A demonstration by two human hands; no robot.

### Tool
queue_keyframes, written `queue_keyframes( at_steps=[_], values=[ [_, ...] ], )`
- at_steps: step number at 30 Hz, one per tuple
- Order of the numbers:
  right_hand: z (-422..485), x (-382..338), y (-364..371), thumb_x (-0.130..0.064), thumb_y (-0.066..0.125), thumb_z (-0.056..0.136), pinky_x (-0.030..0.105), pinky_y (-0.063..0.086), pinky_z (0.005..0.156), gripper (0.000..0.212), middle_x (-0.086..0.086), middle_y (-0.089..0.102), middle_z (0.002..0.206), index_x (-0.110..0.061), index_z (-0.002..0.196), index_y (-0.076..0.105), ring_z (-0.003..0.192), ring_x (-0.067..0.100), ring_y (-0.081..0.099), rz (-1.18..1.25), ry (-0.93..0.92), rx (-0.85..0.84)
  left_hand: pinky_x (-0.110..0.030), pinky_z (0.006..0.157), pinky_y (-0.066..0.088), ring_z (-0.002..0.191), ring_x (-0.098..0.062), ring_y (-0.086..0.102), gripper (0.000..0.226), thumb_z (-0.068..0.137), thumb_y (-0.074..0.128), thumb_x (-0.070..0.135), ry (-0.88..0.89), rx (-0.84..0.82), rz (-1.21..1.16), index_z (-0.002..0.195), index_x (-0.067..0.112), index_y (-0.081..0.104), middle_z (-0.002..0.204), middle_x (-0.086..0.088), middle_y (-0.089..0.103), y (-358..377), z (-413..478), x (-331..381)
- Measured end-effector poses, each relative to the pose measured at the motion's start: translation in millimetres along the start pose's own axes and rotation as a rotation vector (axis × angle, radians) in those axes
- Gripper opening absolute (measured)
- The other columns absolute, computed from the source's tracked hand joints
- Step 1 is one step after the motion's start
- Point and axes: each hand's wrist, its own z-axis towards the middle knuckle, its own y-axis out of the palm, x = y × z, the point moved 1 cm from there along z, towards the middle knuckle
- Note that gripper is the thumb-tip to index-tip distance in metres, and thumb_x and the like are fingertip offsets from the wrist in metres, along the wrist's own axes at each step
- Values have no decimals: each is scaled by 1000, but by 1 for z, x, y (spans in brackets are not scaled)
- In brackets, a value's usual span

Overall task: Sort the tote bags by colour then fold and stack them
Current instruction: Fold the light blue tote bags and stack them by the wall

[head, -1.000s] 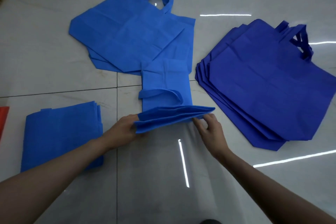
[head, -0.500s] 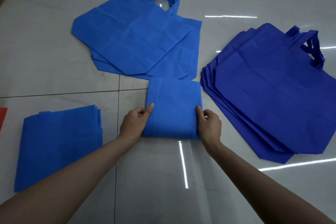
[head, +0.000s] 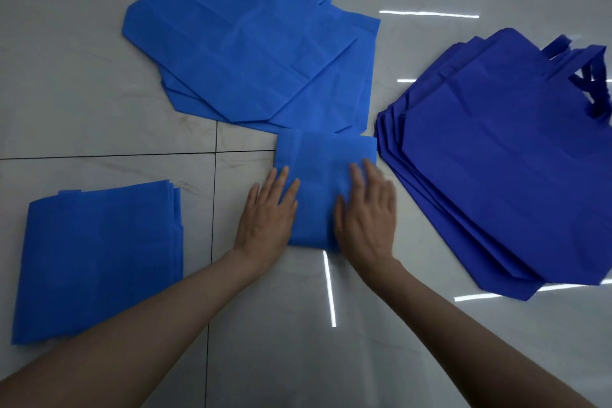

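Our left hand (head: 268,219) and right hand (head: 367,222): both flat, outstretched, pressing the folded bag (head: 318,205) that lies under and between them, its sides near equal, no clear long axis. Folded stack (head: 99,258): left of our left hand, apart from it, so we judge that hand the nearer carrier. Unfolded pile (head: 251,53): beyond both hands. Dark pile (head: 496,175): right of our right hand.

navy handles (head: 596,99) beyond right edge
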Motion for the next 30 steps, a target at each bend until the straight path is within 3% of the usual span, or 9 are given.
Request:
queue_keyframes(
  at_steps=[2, 5, 8, 16, 20, 22, 24, 28, 30],
  values=[
    [-4, -19, 15, -27, 40, 93, 43, 22, 112, 48, 15, 43, 144, -7, 136, 47, 135, 30, 37, 39, -172, -67, -47, 100, 39, 130, -29, 44, 50, 93, 27, 26, 3, -21, -16, 131, 6, 53, 141, -13, 47, 9, -3, -1],
    [-11, -38, 37, -33, 27, 97, 36, 11, 114, 53, 9, 39, 149, -8, 140, 44, 139, 24, 34, 43, -119, -298, -46, 102, 37, 132, -27, 41, 51, 91, 28, 24, 13, -29, -4, 134, 5, 48, 144, -13, 42, 15, -4, -3],
    [-12, -27, 48, -38, 18, 98, 33, 0, 115, 56, 5, 26, 155, -12, 147, 32, 144, 19, 18, -8, -120, -392, -47, 104, 33, 134, -27, 39, 50, 93, 28, 24, 11, -31, -17, 136, 6, 46, 146, -12, 40, 16, -2, -5],
    [-17, 21, 35, -51, 24, 95, 41, 8, 115, 58, -2, 17, 158, -30, 149, 23, 146, 19, 12, -36, -77, -370, -45, 108, 30, 138, -23, 32, 52, 95, 27, 32, 5, -41, -33, 140, 9, 41, 150, -8, 35, 15, -1, -8],
    [-4, 47, 18, -51, 24, 95, 46, 9, 112, 57, -1, 38, 149, -23, 143, 40, 136, 29, 35, -112, -69, -314, -42, 112, 19, 142, -20, 17, 63, 93, 27, 48, 23, -66, -48, 145, 12, 32, 154, -6, 24, 17, -4, -10],
    [21, 51, 10, -45, 32, 96, 49, 23, 108, 51, 10, 54, 132, -11, 127, 54, 116, 36, 50, -75, -91, -206, -39, 114, 13, 143, -18, 12, 71, 90, 26, 59, 23, -80, -41, 146, 15, 29, 156, -5, 19, 18, -5, -12],
    [58, 47, 10, -44, 37, 95, 46, 33, 102, 50, 15, 55, 124, -6, 122, 56, 108, 34, 50, -20, -120, -151, -37, 115, 7, 144, -16, 9, 75, 88, 26, 64, 21, -84, -26, 147, 17, 27, 157, -3, 17, 19, -5, -12],
    [106, 20, 28, -53, 31, 96, 42, 27, 103, 57, 12, 50, 127, -10, 127, 51, 114, 34, 45, -91, -143, -439, -37, 114, 5, 144, -13, 1, 75, 88, 22, 64, 19, -83, -23, 148, 19, 24, 158, 0, 11, 18, -6, -11],
    [110, 13, 32, -49, 36, 97, 43, 29, 99, 50, 14, 45, 128, -9, 125, 48, 114, 36, 42, -160, -121, -471, -39, 114, 5, 144, -15, 3, 75, 89, 21, 65, 18, -81, 12, 148, 19, 24, 158, -1, 12, 17, -5, -11]
  ],
)
